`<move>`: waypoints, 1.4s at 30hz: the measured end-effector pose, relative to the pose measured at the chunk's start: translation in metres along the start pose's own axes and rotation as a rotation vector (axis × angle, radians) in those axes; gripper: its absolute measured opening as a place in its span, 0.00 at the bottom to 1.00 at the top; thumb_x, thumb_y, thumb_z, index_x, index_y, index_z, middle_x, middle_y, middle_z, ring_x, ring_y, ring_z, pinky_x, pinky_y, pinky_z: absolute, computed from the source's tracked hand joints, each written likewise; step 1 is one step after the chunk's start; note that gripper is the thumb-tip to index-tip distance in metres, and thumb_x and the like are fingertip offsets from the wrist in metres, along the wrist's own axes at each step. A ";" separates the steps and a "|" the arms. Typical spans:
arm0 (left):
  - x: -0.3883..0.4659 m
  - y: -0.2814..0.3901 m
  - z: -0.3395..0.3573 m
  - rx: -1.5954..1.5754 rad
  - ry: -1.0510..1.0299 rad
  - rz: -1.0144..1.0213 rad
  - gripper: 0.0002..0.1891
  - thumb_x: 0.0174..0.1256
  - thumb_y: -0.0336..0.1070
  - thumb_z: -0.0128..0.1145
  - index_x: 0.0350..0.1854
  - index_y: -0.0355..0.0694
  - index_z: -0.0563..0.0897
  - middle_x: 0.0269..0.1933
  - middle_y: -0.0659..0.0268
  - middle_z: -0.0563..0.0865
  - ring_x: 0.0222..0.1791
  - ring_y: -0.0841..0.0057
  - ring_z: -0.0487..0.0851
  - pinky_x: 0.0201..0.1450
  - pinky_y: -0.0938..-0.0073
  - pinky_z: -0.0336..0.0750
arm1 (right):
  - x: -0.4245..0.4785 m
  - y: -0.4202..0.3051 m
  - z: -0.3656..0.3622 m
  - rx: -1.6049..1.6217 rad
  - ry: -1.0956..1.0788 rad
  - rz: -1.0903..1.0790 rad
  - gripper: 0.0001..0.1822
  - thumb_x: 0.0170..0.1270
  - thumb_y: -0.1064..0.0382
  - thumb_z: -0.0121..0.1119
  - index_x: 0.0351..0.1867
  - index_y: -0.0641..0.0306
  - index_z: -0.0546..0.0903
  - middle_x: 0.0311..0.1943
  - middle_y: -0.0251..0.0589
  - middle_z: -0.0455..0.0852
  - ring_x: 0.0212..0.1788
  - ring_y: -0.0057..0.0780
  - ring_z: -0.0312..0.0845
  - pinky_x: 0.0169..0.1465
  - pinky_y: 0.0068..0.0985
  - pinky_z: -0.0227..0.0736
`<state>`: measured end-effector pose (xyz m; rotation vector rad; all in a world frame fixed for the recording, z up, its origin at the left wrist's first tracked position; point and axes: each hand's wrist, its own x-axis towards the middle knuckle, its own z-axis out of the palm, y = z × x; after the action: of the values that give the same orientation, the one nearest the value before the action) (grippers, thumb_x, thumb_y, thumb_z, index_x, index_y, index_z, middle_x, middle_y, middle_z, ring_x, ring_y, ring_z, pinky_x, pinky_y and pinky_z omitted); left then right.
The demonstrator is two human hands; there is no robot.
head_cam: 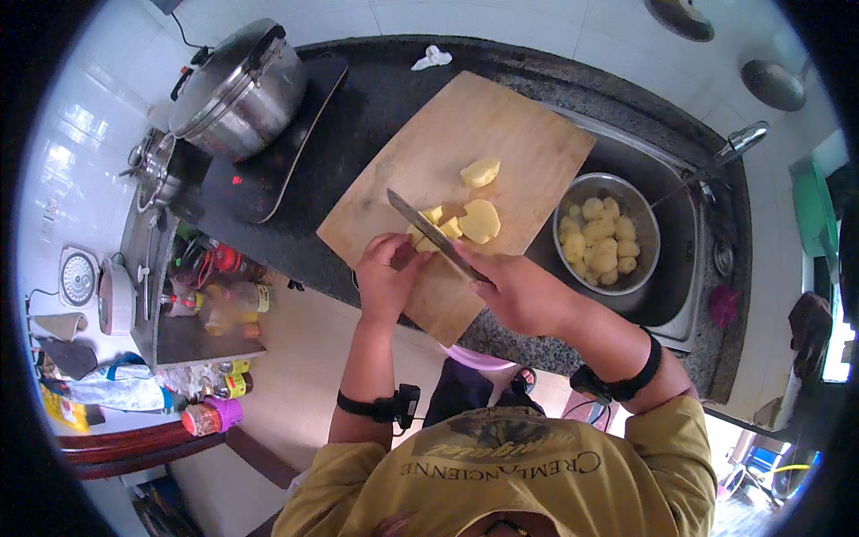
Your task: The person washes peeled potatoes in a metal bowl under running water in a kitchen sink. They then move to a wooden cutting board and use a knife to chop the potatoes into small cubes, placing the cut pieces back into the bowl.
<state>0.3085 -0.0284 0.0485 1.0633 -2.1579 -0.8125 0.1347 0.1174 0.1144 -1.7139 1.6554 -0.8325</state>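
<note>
My right hand (pixel 527 295) grips a kitchen knife (pixel 433 231), its blade slanting up and left over the wooden cutting board (pixel 402 168). Beneath and beside the blade lie cut pieces of peeled potato (pixel 451 228). My left hand (pixel 388 275) is on the near left part of the board, its fingertips pressed on a potato piece (pixel 421 239) against the blade; the blade hides part of it. To the right of the knife rests a potato chunk with a flat cut face (pixel 481 221). Farther back is another potato piece (pixel 480 173).
A metal bowl of peeled potatoes (pixel 599 241) stands in the sink (pixel 678 221) at right, with a faucet (pixel 741 141) above. A large steel pot (pixel 245 94) sits on a black cooktop (pixel 268 174) at left. Crumpled white tissue (pixel 431 58) lies behind the board.
</note>
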 end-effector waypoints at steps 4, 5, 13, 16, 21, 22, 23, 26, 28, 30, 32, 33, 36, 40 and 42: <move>0.010 0.015 -0.005 0.096 -0.106 -0.019 0.36 0.44 0.36 0.75 0.59 0.31 0.74 0.54 0.54 0.78 0.47 0.65 0.83 0.51 0.68 0.79 | -0.021 -0.013 -0.019 0.120 0.124 0.022 0.32 0.63 0.73 0.54 0.70 0.68 0.62 0.42 0.62 0.81 0.41 0.52 0.81 0.47 0.30 0.73; 0.013 0.015 -0.005 0.167 -0.135 0.014 0.38 0.44 0.37 0.75 0.60 0.31 0.72 0.55 0.53 0.76 0.49 0.63 0.82 0.53 0.67 0.77 | -0.028 -0.016 -0.026 0.137 0.137 0.048 0.32 0.63 0.74 0.54 0.70 0.68 0.63 0.41 0.61 0.81 0.40 0.50 0.81 0.47 0.29 0.73; 0.040 0.061 0.015 0.300 -0.230 0.323 0.32 0.46 0.39 0.71 0.56 0.32 0.76 0.52 0.53 0.81 0.57 0.56 0.76 0.61 0.63 0.71 | -0.057 -0.009 -0.052 0.176 0.319 0.222 0.28 0.66 0.72 0.52 0.68 0.71 0.64 0.41 0.62 0.82 0.44 0.50 0.82 0.48 0.31 0.74; 0.049 0.066 0.042 0.372 -0.294 0.466 0.28 0.47 0.39 0.71 0.51 0.33 0.79 0.50 0.54 0.84 0.55 0.58 0.78 0.58 0.64 0.72 | -0.058 0.001 -0.052 0.229 0.353 0.282 0.28 0.66 0.72 0.52 0.68 0.71 0.64 0.43 0.63 0.83 0.45 0.47 0.83 0.50 0.29 0.73; 0.050 0.078 0.047 0.261 -0.388 0.317 0.25 0.48 0.35 0.70 0.51 0.35 0.78 0.49 0.54 0.84 0.51 0.57 0.80 0.57 0.62 0.73 | -0.053 0.007 -0.057 0.109 0.430 0.251 0.28 0.66 0.72 0.53 0.68 0.70 0.65 0.43 0.65 0.82 0.46 0.54 0.81 0.52 0.31 0.74; 0.048 0.075 0.047 0.216 -0.360 0.298 0.25 0.49 0.34 0.70 0.50 0.35 0.77 0.49 0.54 0.85 0.50 0.56 0.80 0.57 0.62 0.73 | -0.052 0.004 -0.055 0.128 0.463 0.260 0.28 0.65 0.72 0.53 0.68 0.70 0.65 0.43 0.65 0.82 0.47 0.55 0.81 0.52 0.32 0.74; 0.047 0.072 0.044 0.135 -0.310 0.225 0.24 0.50 0.34 0.70 0.50 0.35 0.77 0.48 0.53 0.85 0.49 0.56 0.81 0.56 0.62 0.74 | -0.051 0.004 -0.056 0.120 0.474 0.225 0.28 0.65 0.72 0.53 0.67 0.70 0.65 0.43 0.65 0.82 0.47 0.56 0.81 0.52 0.33 0.74; 0.039 0.073 0.025 -0.024 -0.152 -0.009 0.23 0.52 0.34 0.70 0.49 0.35 0.75 0.46 0.53 0.84 0.47 0.57 0.82 0.53 0.64 0.75 | -0.049 0.009 -0.055 0.045 0.472 0.055 0.28 0.65 0.71 0.54 0.67 0.70 0.66 0.42 0.64 0.82 0.48 0.55 0.81 0.52 0.35 0.74; 0.037 0.072 0.001 -0.022 -0.002 -0.170 0.22 0.54 0.34 0.70 0.48 0.34 0.75 0.45 0.53 0.84 0.47 0.58 0.83 0.51 0.65 0.76 | -0.048 0.018 -0.041 0.056 0.410 0.035 0.29 0.66 0.72 0.54 0.69 0.67 0.64 0.49 0.58 0.83 0.50 0.41 0.81 0.56 0.29 0.72; 0.032 0.042 -0.018 -0.008 0.150 -0.183 0.22 0.54 0.35 0.70 0.48 0.34 0.75 0.45 0.53 0.83 0.46 0.60 0.83 0.51 0.66 0.76 | -0.044 0.005 -0.032 0.146 0.288 0.077 0.29 0.66 0.71 0.55 0.70 0.68 0.64 0.52 0.59 0.81 0.51 0.39 0.82 0.55 0.28 0.72; 0.027 0.016 -0.035 0.087 0.243 -0.229 0.24 0.54 0.36 0.70 0.48 0.32 0.74 0.45 0.53 0.83 0.46 0.61 0.83 0.52 0.66 0.75 | -0.036 -0.003 -0.019 0.213 0.129 0.108 0.29 0.66 0.71 0.55 0.69 0.68 0.64 0.50 0.61 0.81 0.49 0.44 0.82 0.54 0.30 0.73; 0.023 0.013 -0.041 0.055 0.288 -0.279 0.23 0.54 0.36 0.71 0.47 0.31 0.73 0.44 0.53 0.83 0.45 0.63 0.83 0.52 0.66 0.76 | -0.033 -0.007 -0.013 0.247 0.048 0.122 0.29 0.66 0.71 0.55 0.69 0.68 0.64 0.49 0.61 0.81 0.49 0.46 0.82 0.53 0.30 0.73; 0.016 0.001 -0.049 -0.058 0.253 -0.486 0.22 0.57 0.36 0.69 0.47 0.30 0.73 0.44 0.53 0.83 0.44 0.64 0.83 0.51 0.67 0.76 | -0.024 -0.005 0.011 0.297 -0.028 0.022 0.29 0.66 0.70 0.55 0.69 0.68 0.65 0.44 0.60 0.82 0.45 0.48 0.82 0.50 0.31 0.74; 0.007 -0.016 -0.043 0.102 0.163 -0.367 0.20 0.60 0.36 0.66 0.49 0.32 0.75 0.45 0.56 0.83 0.41 0.66 0.84 0.49 0.69 0.77 | -0.018 -0.004 0.019 0.338 0.026 -0.005 0.20 0.64 0.68 0.54 0.57 0.67 0.70 0.38 0.61 0.81 0.42 0.57 0.78 0.45 0.39 0.73; 0.005 -0.019 -0.033 0.075 0.101 -0.316 0.21 0.59 0.37 0.67 0.52 0.35 0.77 0.47 0.59 0.84 0.39 0.67 0.85 0.48 0.71 0.78 | -0.018 0.000 0.008 0.273 -0.050 0.043 0.29 0.66 0.70 0.55 0.69 0.68 0.64 0.44 0.61 0.82 0.43 0.49 0.82 0.48 0.30 0.74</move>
<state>0.3386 -0.0505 0.0571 1.4771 -1.9763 -0.8017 0.1403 0.1357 0.1092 -1.4936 1.4654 -0.9406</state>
